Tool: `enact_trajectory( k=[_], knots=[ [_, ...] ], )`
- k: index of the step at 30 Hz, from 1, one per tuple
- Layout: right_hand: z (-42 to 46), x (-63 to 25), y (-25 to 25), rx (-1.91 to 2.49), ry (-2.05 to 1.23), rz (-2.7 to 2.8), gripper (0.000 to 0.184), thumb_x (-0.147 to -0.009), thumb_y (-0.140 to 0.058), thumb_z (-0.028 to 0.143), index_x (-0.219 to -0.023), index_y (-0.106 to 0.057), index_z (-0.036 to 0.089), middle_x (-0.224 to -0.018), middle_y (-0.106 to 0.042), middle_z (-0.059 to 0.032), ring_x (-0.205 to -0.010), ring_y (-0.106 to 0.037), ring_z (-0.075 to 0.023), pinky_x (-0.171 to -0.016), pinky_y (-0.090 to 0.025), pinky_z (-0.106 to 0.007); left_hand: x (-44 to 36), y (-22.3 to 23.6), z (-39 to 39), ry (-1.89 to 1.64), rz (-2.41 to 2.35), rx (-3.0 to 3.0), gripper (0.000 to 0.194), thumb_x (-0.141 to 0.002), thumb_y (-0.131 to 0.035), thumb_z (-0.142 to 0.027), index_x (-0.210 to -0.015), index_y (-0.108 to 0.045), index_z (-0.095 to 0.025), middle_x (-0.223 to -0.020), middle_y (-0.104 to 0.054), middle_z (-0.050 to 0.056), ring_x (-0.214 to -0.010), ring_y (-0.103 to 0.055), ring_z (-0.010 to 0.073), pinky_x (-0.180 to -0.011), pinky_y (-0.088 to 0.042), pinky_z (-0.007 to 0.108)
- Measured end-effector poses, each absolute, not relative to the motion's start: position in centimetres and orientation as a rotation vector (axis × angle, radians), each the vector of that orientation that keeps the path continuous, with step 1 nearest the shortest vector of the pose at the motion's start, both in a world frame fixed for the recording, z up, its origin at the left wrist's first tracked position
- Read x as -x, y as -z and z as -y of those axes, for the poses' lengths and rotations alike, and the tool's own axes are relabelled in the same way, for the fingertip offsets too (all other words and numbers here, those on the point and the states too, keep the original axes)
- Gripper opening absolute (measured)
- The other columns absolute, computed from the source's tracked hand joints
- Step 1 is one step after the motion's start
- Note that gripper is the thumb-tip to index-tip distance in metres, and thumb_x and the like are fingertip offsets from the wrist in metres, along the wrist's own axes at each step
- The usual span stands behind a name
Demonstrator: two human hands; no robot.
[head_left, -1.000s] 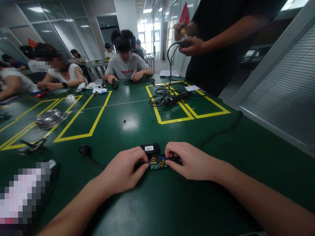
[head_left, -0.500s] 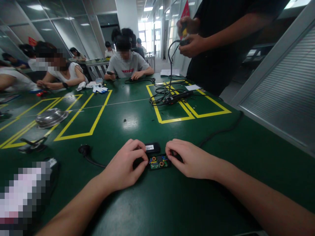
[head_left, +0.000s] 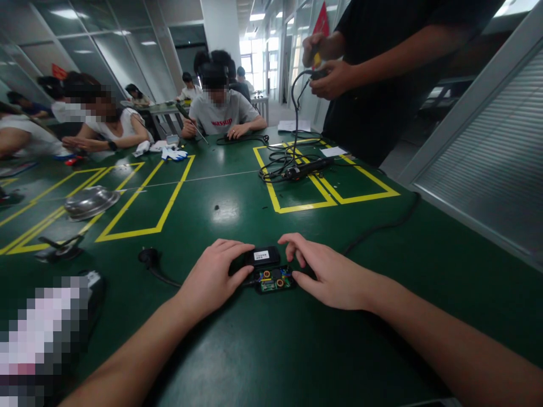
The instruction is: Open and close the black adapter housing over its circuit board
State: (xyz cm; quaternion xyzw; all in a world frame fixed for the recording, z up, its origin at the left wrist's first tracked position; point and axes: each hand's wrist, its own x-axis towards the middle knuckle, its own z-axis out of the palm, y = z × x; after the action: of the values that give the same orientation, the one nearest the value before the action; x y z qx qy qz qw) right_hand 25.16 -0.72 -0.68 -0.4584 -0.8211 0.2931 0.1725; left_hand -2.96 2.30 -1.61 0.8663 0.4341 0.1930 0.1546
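Note:
In front of me lies a small open black case with a circuit board (head_left: 275, 279), its two copper-coloured ring coils and blue and yellow wires showing. Just behind it is a black cover (head_left: 263, 256) bearing a white label. My left hand (head_left: 214, 268) is at their left ends, thumb and forefinger spread, with the fingertips at the cover's edge. On the other side, my right hand (head_left: 324, 271) has its thumb by the case's right end and its fingers lifted apart. A black cable with a plug (head_left: 148, 258) runs toward the case from the left, partly hidden under my left hand.
A metal bowl (head_left: 92, 202) stands on the green table (head_left: 220, 350) at the left. Coiled black cables (head_left: 280, 164) lie beyond my hands within yellow tape outlines. A standing person's hands (head_left: 328, 79) hold a cable and a yellow-and-black tool. Other people sit around the table.
Both hands have gone from pinching at the case's ends to spread fingers. The cover now sits slightly farther right, and my left fingertips have moved up to its edge.

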Motion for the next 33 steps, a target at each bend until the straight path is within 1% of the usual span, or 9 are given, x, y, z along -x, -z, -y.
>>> enact_trajectory(
  k=[2,5,9,11,14,15,17,21,33],
  knots=[
    [0.7,-25.2,0.7,1.285,-0.840,2.322,0.057,-0.092,-0.059,0.014,-0.147,-0.042,0.020,-0.118,-0.066,-0.0103,-0.100,-0.064,-0.0258,-0.091,-0.050,-0.043,2.9,1.5,-2.2,-0.570,-1.218,-2.496,0.030,-0.098,-0.074,-0.021,-0.128,-0.075,-0.023,-0.122,-0.081,0.007,-0.114,-0.071,0.0279,-0.105,-0.058,0.048],
    [0.8,-25.2,0.6,1.264,-0.852,2.311,0.067,-0.088,-0.062,0.015,-0.152,-0.040,0.019,-0.125,-0.065,-0.0132,-0.102,-0.065,-0.0275,-0.093,-0.051,-0.046,2.8,1.1,-1.8,-0.686,-1.165,-2.503,0.025,-0.097,-0.073,-0.022,-0.122,-0.075,-0.022,-0.117,-0.081,0.007,-0.107,-0.071,0.0266,-0.099,-0.059,0.046],
    [1.0,-25.3,0.3,1.209,-0.825,2.334,0.079,-0.083,-0.070,0.018,-0.156,-0.039,0.017,-0.128,-0.064,-0.0153,-0.105,-0.065,-0.0300,-0.093,-0.052,-0.046,2.6,0.5,-1.1,-0.804,-1.000,-2.508,0.023,-0.097,-0.073,-0.026,-0.119,-0.075,-0.022,-0.113,-0.081,0.006,-0.104,-0.070,0.0250,-0.094,-0.059,0.042],
    [1.1,-25.2,0.2,1.186,-0.806,2.358,0.072,-0.082,-0.073,0.019,-0.149,-0.047,0.017,-0.127,-0.064,-0.0142,-0.106,-0.065,-0.0296,-0.092,-0.052,-0.045,2.5,0.3,-0.9,-0.721,-0.898,-2.518,0.022,-0.096,-0.074,-0.026,-0.118,-0.075,-0.023,-0.112,-0.081,0.005,-0.102,-0.070,0.0241,-0.094,-0.058,0.041],
    [1.1,-25.1,0.1,1.207,-0.789,2.389,0.041,-0.084,-0.076,0.020,-0.122,-0.061,0.020,-0.119,-0.066,-0.0097,-0.101,-0.065,-0.0273,-0.085,-0.051,-0.041,2.4,0.2,-0.9,-0.578,-0.827,-2.505,0.024,-0.096,-0.075,-0.025,-0.120,-0.075,-0.023,-0.114,-0.080,0.005,-0.102,-0.071,0.0234,-0.095,-0.058,0.040],
    [1.1,-25.0,0.0,1.221,-0.789,2.391,0.032,-0.086,-0.077,0.021,-0.114,-0.062,0.020,-0.115,-0.066,-0.0083,-0.099,-0.064,-0.0263,-0.083,-0.051,-0.040,2.4,0.2,-0.9,-0.560,-0.827,-2.499,0.025,-0.096,-0.075,-0.025,-0.121,-0.075,-0.023,-0.115,-0.080,0.006,-0.103,-0.071,0.0234,-0.095,-0.058,0.040],
    [1.0,-24.9,0.1,1.225,-0.802,2.384,0.023,-0.088,-0.078,0.022,-0.106,-0.063,0.021,-0.111,-0.065,-0.0065,-0.095,-0.064,-0.0242,-0.079,-0.049,-0.038,2.4,0.2,-1.0,-0.556,-0.836,-2.501,0.026,-0.095,-0.075,-0.024,-0.121,-0.075,-0.023,-0.116,-0.079,0.006,-0.104,-0.070,0.0236,-0.095,-0.057,0.040],
    [0.9,-24.9,0.5,1.175,-0.808,2.367,0.022,-0.089,-0.081,0.021,-0.106,-0.065,0.021,-0.110,-0.065,-0.0048,-0.092,-0.064,-0.0211,-0.078,-0.049,-0.035,2.4,0.1,-0.9,-0.548,-0.830,-2.534,0.024,-0.094,-0.073,-0.022,-0.118,-0.073,-0.021,-0.113,-0.078,0.006,-0.101,-0.068,0.0241,-0.093,-0.056,0.041],
    [0.7,-24.9,0.9,1.192,-0.796,2.366,0.023,-0.088,-0.083,0.021,-0.105,-0.067,0.020,-0.106,-0.067,-0.0043,-0.090,-0.063,-0.0205,-0.077,-0.048,-0.033,2.4,0.2,-0.9,-0.541,-0.848,-2.538,0.025,-0.093,-0.076,-0.022,-0.118,-0.072,-0.023,-0.113,-0.078,0.006,-0.101,-0.069,0.0247,-0.092,-0.056,0.040]
  ],
)
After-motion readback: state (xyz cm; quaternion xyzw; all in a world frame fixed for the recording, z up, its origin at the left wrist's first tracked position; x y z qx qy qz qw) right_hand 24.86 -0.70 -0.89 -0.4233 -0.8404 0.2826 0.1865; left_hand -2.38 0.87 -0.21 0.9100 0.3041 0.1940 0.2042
